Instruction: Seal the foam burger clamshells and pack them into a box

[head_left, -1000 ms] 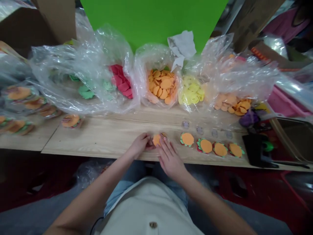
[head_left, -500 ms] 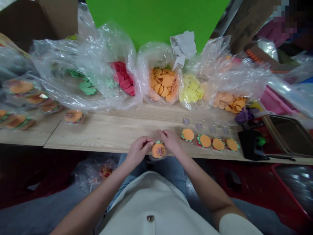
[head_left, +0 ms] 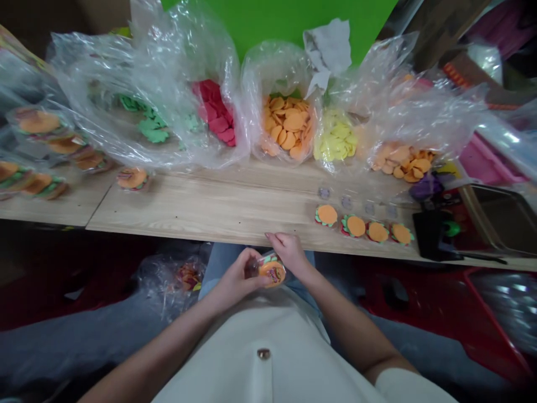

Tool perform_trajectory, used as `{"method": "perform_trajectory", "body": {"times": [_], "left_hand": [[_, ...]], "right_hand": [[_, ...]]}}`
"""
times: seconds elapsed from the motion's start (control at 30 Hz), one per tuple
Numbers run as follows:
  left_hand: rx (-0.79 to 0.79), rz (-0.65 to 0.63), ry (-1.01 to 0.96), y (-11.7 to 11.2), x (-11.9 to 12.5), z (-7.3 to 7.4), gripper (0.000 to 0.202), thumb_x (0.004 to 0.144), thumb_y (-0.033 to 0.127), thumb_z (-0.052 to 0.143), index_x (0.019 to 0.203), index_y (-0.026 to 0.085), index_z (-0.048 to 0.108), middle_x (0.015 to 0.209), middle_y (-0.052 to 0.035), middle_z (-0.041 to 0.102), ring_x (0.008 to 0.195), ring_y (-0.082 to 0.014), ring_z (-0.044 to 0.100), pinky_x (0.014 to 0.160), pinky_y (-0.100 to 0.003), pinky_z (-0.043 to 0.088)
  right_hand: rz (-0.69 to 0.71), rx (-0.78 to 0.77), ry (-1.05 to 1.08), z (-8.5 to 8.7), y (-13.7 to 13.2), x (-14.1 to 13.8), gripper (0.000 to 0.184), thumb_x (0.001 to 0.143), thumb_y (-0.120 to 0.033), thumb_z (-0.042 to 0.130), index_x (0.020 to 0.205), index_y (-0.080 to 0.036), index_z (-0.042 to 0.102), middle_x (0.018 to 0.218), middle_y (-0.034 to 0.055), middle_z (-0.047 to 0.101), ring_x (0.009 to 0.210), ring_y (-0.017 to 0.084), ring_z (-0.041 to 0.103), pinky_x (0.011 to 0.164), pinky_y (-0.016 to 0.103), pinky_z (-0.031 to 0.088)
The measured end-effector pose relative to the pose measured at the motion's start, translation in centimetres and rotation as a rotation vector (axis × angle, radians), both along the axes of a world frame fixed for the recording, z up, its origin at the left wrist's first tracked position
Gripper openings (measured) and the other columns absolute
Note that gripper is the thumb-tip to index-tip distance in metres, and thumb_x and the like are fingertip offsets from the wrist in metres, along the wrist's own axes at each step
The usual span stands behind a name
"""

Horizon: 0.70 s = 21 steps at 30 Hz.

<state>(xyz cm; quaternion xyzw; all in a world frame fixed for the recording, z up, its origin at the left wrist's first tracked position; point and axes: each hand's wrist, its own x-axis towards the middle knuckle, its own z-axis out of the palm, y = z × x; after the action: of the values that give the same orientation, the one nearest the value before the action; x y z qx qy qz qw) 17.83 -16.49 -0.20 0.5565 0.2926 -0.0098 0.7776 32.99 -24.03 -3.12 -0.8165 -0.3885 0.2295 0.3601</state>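
Observation:
Below the table's front edge, over my lap, my left hand (head_left: pixel 239 278) is closed around a toy burger (head_left: pixel 272 272) in clear plastic packaging. Its thumb lies across the front of the burger, where a small printed label shows. Against the upper right side of the packaging is my right hand (head_left: pixel 290 254), fingers curled and pinched together. What those fingers hold, if anything, cannot be made out. To the right on the table stands a row of several toy burgers with green and red layers, one (head_left: pixel 326 215) being nearest my right hand. Small clear pieces (head_left: pixel 346 202) lie behind them.
Along the back stand plastic bags of green pieces (head_left: pixel 153 130), red pieces (head_left: pixel 216 115), orange discs (head_left: pixel 289 124) and yellow pieces (head_left: pixel 337 140). Packed burgers (head_left: pixel 42 184) sit at the left, another (head_left: pixel 132 178) nearby. A black stand (head_left: pixel 432 235) is at the right.
Both hands have drawn the packaged burger back from the table edge toward my body. My left hand has shifted from pinching its side to wrapping around it. The view has tilted down slightly.

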Motion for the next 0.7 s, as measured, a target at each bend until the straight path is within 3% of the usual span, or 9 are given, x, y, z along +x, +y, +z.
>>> {"method": "perform_trajectory", "body": {"times": [0.1,0.23,0.43,0.57,0.7], "left_hand": [[0.132,0.087,0.016,-0.4,0.4,-0.4,0.041,0.059,0.028,0.074,0.09,0.018,0.049,0.083,0.0003,0.058,0.075,-0.0133,0.056,0.068,-0.025,0.045],[0.091,0.145,0.018,0.0,1.4,0.0,0.051,0.063,0.03,0.071,0.107,0.016,0.052,0.101,-0.0075,0.062,0.088,-0.0191,0.059,0.078,-0.032,0.047],[0.06,0.226,-0.027,-0.5,2.6,1.3,0.051,0.061,0.031,0.073,0.106,0.015,0.055,0.104,-0.0082,0.063,0.089,-0.0199,0.06,0.078,-0.032,0.049],[0.101,0.281,-0.052,-1.5,3.1,1.7,0.048,0.062,0.03,0.073,0.105,0.017,0.055,0.106,-0.0073,0.062,0.092,-0.0195,0.059,0.083,-0.032,0.047],[-0.022,0.25,-0.04,-0.9,3.0,1.9,0.042,0.067,0.035,0.068,0.104,0.019,0.054,0.106,-0.0052,0.061,0.091,-0.0185,0.059,0.077,-0.029,0.048]], "right_hand": [[-0.039,-0.007,-0.02,0.4,0.5,-0.1,0.051,0.084,-0.055,0.035,0.048,-0.02,0.042,0.046,-0.0029,0.041,0.047,0.01,0.036,0.049,0.023,0.026],[-0.194,0.038,0.021,1.1,-0.5,-0.8,0.047,0.088,-0.05,0.03,0.057,-0.02,0.047,0.053,-0.001,0.05,0.052,0.011,0.043,0.053,0.023,0.029],[-0.496,0.149,0.141,0.7,-2.7,-2.1,0.043,0.087,-0.048,0.03,0.059,-0.019,0.046,0.053,-0.0023,0.046,0.051,0.01,0.039,0.05,0.023,0.03],[-0.471,0.188,0.137,0.5,-2.4,-1.0,0.044,0.086,-0.048,0.033,0.055,-0.019,0.04,0.049,-0.0045,0.038,0.049,0.009,0.034,0.048,0.022,0.027],[-0.371,0.189,0.148,-0.1,-2.0,0.1,0.044,0.087,-0.048,0.032,0.053,-0.019,0.038,0.047,-0.0049,0.036,0.048,0.009,0.033,0.047,0.022,0.026]]}}
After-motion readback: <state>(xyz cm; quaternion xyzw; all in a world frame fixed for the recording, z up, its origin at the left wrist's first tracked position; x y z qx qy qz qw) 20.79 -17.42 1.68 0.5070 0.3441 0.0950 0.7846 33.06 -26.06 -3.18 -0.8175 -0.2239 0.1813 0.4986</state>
